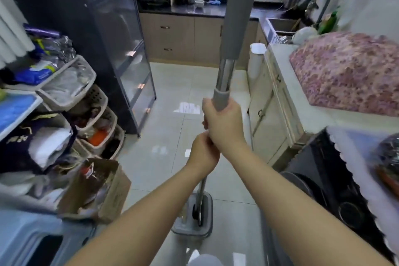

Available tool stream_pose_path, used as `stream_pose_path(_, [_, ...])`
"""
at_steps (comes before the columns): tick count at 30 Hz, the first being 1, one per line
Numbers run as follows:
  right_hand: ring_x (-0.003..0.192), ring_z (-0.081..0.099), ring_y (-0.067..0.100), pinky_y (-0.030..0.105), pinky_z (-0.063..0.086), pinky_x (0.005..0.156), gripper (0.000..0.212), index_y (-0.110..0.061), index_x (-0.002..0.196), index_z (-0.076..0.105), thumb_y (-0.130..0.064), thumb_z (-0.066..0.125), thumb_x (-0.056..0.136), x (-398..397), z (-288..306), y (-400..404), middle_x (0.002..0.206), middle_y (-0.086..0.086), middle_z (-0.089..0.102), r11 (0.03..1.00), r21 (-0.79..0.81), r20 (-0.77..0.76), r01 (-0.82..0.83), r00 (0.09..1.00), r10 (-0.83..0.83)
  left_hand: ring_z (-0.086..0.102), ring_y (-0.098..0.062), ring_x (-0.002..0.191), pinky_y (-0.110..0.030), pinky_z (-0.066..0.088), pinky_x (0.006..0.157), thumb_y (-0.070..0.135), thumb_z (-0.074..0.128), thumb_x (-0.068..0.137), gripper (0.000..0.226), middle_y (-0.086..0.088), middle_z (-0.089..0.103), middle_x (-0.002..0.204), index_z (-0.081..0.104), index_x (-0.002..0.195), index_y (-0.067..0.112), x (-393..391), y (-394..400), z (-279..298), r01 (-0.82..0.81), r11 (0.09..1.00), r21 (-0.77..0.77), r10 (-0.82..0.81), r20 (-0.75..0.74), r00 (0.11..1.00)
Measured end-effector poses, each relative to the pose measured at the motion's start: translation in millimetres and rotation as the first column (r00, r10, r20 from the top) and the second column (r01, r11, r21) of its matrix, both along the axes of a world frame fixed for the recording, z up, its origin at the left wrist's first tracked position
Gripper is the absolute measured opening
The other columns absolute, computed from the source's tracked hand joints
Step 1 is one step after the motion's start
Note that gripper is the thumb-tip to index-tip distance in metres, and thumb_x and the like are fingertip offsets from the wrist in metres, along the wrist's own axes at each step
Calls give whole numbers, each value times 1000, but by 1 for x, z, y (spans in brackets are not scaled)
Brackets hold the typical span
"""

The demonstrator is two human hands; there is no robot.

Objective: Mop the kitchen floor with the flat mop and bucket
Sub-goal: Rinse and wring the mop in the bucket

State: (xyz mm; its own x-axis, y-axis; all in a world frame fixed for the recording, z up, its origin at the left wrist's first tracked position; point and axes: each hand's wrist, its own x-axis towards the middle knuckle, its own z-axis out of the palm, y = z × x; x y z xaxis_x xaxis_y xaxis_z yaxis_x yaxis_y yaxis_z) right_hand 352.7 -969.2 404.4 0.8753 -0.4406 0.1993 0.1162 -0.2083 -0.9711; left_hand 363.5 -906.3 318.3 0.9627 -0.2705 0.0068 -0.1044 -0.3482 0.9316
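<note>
The flat mop's handle point(235, 17) stands nearly upright in the middle of the view, grey foam sleeve above, bare metal below. My right hand point(224, 123) grips the handle on its grey collar. Just below it, my left hand point(204, 153) grips the same pole. The pole runs down into a grey mop bucket point(208, 201) on the floor between my arms; the mop head is down inside the bucket's slot and mostly hidden. The pale tiled kitchen floor point(170, 127) stretches ahead with shiny reflections.
A tiered basket rack point(86, 101) and an open cardboard box point(101, 188) crowd the left. A dark glass-door cabinet point(121, 49) stands behind them. White cupboards point(272, 110) and a counter with a floral-covered bulk point(349, 71) line the right. Wooden cabinets point(183, 36) close the far end.
</note>
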Motion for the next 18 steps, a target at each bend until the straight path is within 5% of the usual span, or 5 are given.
stream_pose_path(4, [53, 51, 6, 24, 44, 56, 27, -14, 71, 53, -19, 65, 95, -22, -66, 8, 60, -5, 56, 997, -31, -251, -65, 966, 55, 52, 3, 80, -14, 52, 79, -3, 55, 99, 48, 18, 49, 86, 42, 82, 40, -14, 19, -48, 141, 983, 117, -118, -184, 976])
stream_pose_path(6, [57, 53, 12, 30, 47, 60, 25, -8, 74, 52, -18, 64, 94, -15, -51, 8, 62, 0, 56, 997, -52, -241, -50, 970, 36, 55, -12, 79, -29, 52, 77, -2, 52, 99, 37, 7, 55, 81, 49, 77, 28, -6, 16, -38, 129, 970, 206, -93, -174, 980])
stream_pose_path(10, [51, 57, 20, 49, 57, 58, 25, -13, 68, 51, -17, 63, 89, 3, 42, 5, 54, -1, 51, 996, -91, -8, -20, 1000, 19, 42, -21, 55, -22, 31, 44, 1, 44, 86, 20, -17, 51, 59, 51, 67, 1, 10, 0, 41, -2, 978, 207, 6, -19, 1000])
stream_pose_path(13, [41, 47, 17, 47, 54, 45, 30, -19, 63, 49, -14, 64, 88, 9, 121, 5, 47, -8, 46, 996, -86, 239, 9, 971, 12, 45, -21, 58, -31, 36, 54, 11, 46, 77, 25, -33, 52, 64, 52, 70, -13, 9, -4, 115, -32, 996, -79, 40, 100, 994])
stream_pose_path(18, [46, 39, 20, 35, 50, 41, 24, -16, 69, 47, -9, 63, 86, 17, 138, 3, 53, 2, 39, 1000, -22, 326, 0, 945, 7, 43, -16, 54, -29, 37, 54, 15, 51, 76, 26, -9, 48, 54, 49, 67, -10, 16, -5, 129, 31, 984, -178, -8, 126, 992])
